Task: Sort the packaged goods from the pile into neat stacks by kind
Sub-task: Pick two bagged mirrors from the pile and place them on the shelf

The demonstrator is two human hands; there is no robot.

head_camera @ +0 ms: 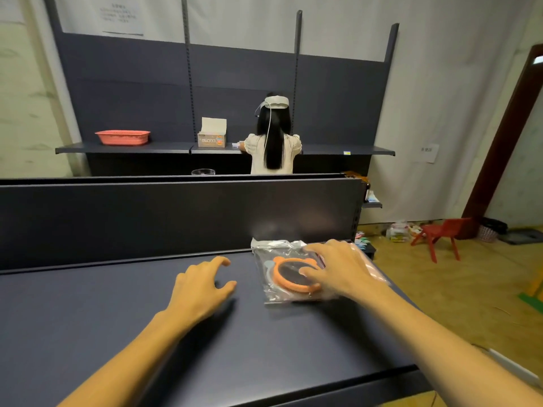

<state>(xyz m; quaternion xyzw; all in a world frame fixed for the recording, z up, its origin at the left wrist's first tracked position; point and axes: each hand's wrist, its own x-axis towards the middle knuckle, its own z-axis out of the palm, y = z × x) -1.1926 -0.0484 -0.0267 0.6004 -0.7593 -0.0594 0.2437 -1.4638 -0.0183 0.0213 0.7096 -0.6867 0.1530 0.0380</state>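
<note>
Crinkly clear packet (289,277) with orange round frame under right hand (338,267).

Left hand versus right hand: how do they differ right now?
The right hand rests spread on the clear packet with the orange ring; the left hand holds nothing. The right lies flat on plastic; the left is loosely curled above the bare shelf top. Both are bare.

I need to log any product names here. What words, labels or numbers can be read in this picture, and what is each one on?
None can be read.
Paper sheet on the far wall: printed lines, too blurred.
Cardboard box on the far shelf: front label, too small.
Small wall note: characters, too blurred.
Clear packet under the right hand: no print visible.
</note>
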